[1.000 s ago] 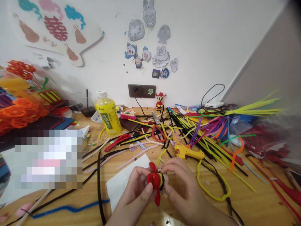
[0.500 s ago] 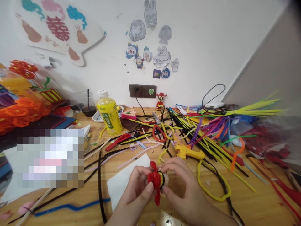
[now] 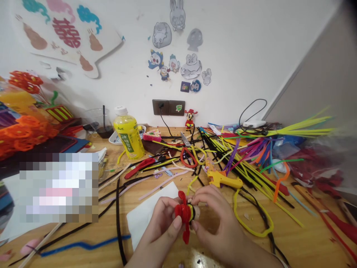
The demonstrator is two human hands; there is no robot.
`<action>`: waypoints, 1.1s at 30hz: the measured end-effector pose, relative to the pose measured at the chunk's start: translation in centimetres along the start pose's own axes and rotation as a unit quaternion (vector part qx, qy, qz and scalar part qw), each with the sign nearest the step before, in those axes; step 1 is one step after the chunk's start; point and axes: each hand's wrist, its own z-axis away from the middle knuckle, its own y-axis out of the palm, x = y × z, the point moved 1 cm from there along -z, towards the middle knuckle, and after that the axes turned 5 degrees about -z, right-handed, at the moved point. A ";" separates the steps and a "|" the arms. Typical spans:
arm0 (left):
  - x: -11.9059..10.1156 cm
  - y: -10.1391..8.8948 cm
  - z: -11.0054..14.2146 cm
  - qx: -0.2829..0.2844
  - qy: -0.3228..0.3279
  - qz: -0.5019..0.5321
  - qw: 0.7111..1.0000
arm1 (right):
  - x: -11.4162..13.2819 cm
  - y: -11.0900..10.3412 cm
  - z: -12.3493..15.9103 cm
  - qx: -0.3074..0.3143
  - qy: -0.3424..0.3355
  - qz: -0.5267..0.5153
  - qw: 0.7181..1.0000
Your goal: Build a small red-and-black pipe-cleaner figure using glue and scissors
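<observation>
Both my hands hold a small pipe-cleaner figure [image 3: 184, 213] above the near part of the table. Its red, hat-like part with two side flaps points left, and a yellow and black band joins it to a pale part on the right. My left hand [image 3: 163, 219] pinches the red part between thumb and fingers. My right hand [image 3: 216, 216] closes on the pale end, its fingertips partly hiding it. Beneath and left of the hands lies a white sheet of paper [image 3: 139, 223]. A yellow glue gun [image 3: 224, 179] rests just beyond my right hand.
Red-handled scissors [image 3: 189, 157] and many pipe cleaners [image 3: 231, 160] cover the table's middle and right. A yellow drink bottle [image 3: 128, 136] stands at the back left. Against the wall sits a red-hatted figure [image 3: 190, 120]. A cable [image 3: 258, 208] runs down at right.
The view has shifted very slightly. Both hands keep the same grip on the figure, with no other visible change.
</observation>
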 end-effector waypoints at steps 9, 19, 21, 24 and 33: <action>-0.2 0.1 0.1 -0.020 0.009 -0.019 1.000 | 0.2 0.0 -0.1 0.000 -0.002 0.009 1.000; -0.3 0.2 0.3 -0.047 -0.001 -0.035 0.998 | 0.3 -0.1 -0.2 0.002 -0.012 0.026 1.000; -0.3 0.3 0.3 -0.059 0.008 -0.046 0.997 | 0.2 -0.1 -0.2 -0.002 -0.018 0.031 0.999; -0.2 0.3 0.4 -0.067 0.018 -0.059 0.996 | 0.0 0.0 -0.1 -0.004 -0.024 0.036 0.999; -0.1 0.2 0.1 -0.089 0.016 -0.057 0.994 | 0.4 -0.1 -0.3 0.007 -0.027 0.049 0.998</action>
